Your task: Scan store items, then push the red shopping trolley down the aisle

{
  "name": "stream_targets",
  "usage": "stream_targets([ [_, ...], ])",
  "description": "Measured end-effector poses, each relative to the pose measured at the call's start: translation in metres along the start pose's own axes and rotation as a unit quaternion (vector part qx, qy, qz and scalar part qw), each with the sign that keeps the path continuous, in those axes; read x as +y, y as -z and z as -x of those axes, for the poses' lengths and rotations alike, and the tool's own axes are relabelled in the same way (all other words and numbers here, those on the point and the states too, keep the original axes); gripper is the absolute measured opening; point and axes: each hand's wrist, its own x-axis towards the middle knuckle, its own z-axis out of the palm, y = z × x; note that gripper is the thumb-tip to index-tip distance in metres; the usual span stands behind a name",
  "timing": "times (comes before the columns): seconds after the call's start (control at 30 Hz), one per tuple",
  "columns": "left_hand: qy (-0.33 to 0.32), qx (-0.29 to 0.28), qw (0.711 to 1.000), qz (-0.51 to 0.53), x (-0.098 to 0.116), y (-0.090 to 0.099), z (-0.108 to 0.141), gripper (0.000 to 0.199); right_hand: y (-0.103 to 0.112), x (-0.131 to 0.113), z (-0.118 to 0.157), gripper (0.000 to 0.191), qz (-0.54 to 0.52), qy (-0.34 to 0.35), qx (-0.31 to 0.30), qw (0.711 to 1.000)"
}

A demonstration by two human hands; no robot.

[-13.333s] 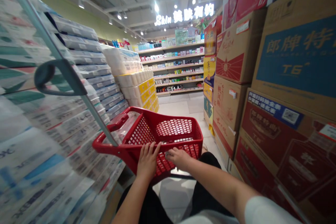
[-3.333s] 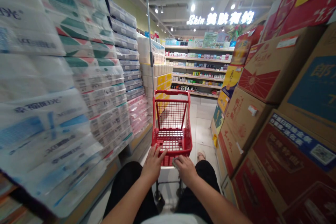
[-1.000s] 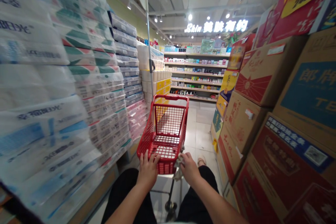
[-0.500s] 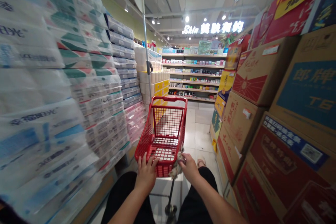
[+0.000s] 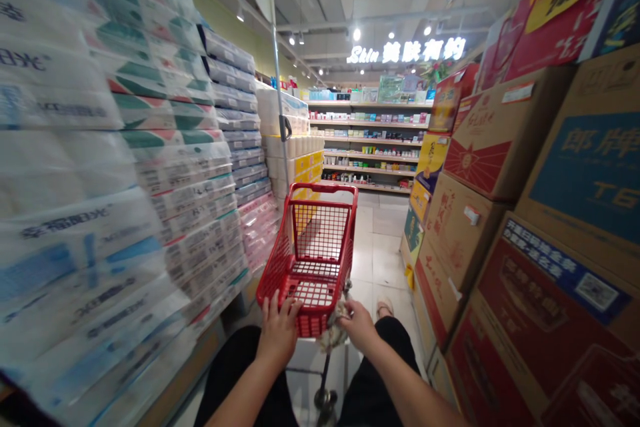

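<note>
In front of me is a red plastic shopping cart (image 5: pixel 325 263), its basket holding nothing that I can see. My left hand (image 5: pixel 280 327) is hooked over the near left rim, fingers spread across the edge and thumb out of sight. At the near right corner, my right hand (image 5: pixel 359 321) pinches a crumpled, greyish-white rag (image 5: pixel 333 330) between thumb and fingers. The rag lies against the basket's outer side and hangs below the rim. Under the basket, a wheel (image 5: pixel 325 399) of the cart shows between my knees.
Tall stacks of wrapped tissue packs (image 5: pixel 175 147) line the left side. Cardboard boxes (image 5: pixel 480 133) are piled on the right. Shelves of small goods (image 5: pixel 370 140) stand at the far end, beyond a tiled floor (image 5: pixel 383 250). A metal pole (image 5: pixel 280 93) rises behind the cart.
My right hand has shifted slightly downward with the rag along the basket's right corner, and the rag hangs lower. My left hand and the cart stay almost where they were.
</note>
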Motion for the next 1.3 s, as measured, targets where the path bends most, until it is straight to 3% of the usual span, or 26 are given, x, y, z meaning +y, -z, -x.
stream_targets([
  [0.13,0.0,-0.007,1.0,0.005,-0.001,0.001,0.001,0.05,-0.01,0.009,0.013,0.016,0.044,-0.031,-0.042,0.998],
  [0.33,0.006,-0.034,0.999,-0.006,0.0,-0.001,0.001,0.052,-0.002,-0.007,0.006,0.02,0.034,0.031,-0.006,0.999],
  [0.5,0.016,-0.061,0.998,0.0,0.004,-0.001,0.001,0.05,0.006,-0.012,0.012,0.023,0.052,0.008,-0.079,0.995],
  [0.63,0.006,-0.067,0.998,0.02,0.009,-0.004,0.003,0.058,0.021,-0.027,0.017,0.031,0.023,0.117,-0.077,0.99],
  [0.83,-0.025,-0.052,0.998,0.006,0.019,-0.01,0.006,0.072,0.04,-0.057,0.013,0.037,0.087,0.256,-0.015,0.963],
  [0.93,-0.045,-0.047,0.998,-0.01,0.02,-0.014,0.007,0.074,0.036,-0.052,0.016,0.043,0.099,0.27,-0.031,0.957],
  [1.07,-0.059,-0.076,0.995,-0.011,0.018,-0.017,0.007,0.072,0.031,-0.053,0.019,0.037,0.045,0.237,-0.062,0.968],
  [1.23,-0.04,-0.092,0.995,-0.009,0.023,-0.014,0.006,0.068,0.033,-0.076,0.009,0.039,0.039,0.254,-0.015,0.966],
  [1.3,-0.036,-0.092,0.995,-0.012,0.026,-0.012,0.006,0.067,0.031,-0.077,0.007,0.041,0.066,0.261,-0.027,0.963],
])
